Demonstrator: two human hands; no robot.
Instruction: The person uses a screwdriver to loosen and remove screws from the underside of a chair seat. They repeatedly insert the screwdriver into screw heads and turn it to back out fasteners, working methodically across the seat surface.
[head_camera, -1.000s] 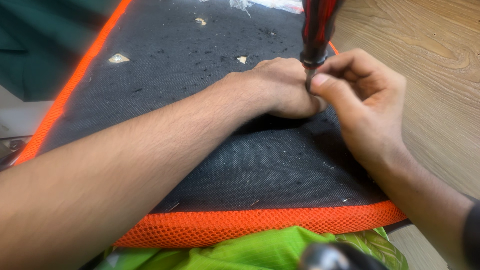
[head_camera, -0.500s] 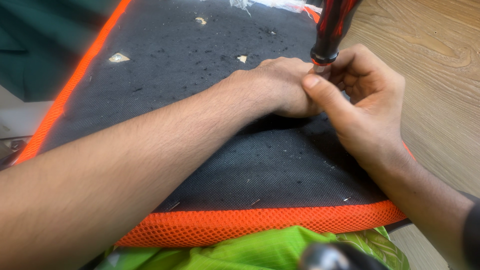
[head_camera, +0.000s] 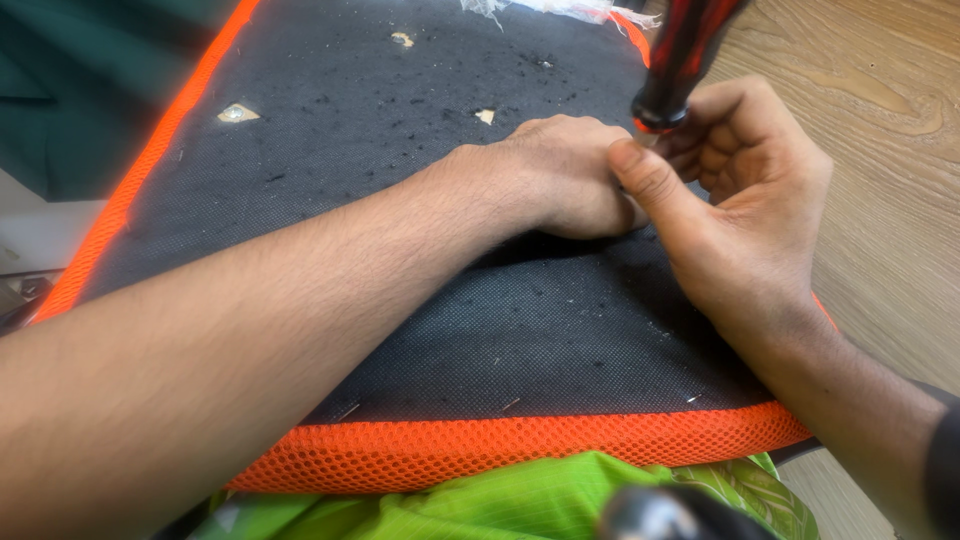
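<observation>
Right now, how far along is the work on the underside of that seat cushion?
Looks done: the black fabric already shows small torn spots, bare patches and scattered debris. In hand: the left hand presses on the fabric near the right edge, while the right hand pinches the shaft of a red-and-black screwdriver there. Its tip is hidden. Left: the fabric is still attached along the orange mesh border.

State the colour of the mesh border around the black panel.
Bright orange mesh border, clearest along the near edge in the head view.
</observation>
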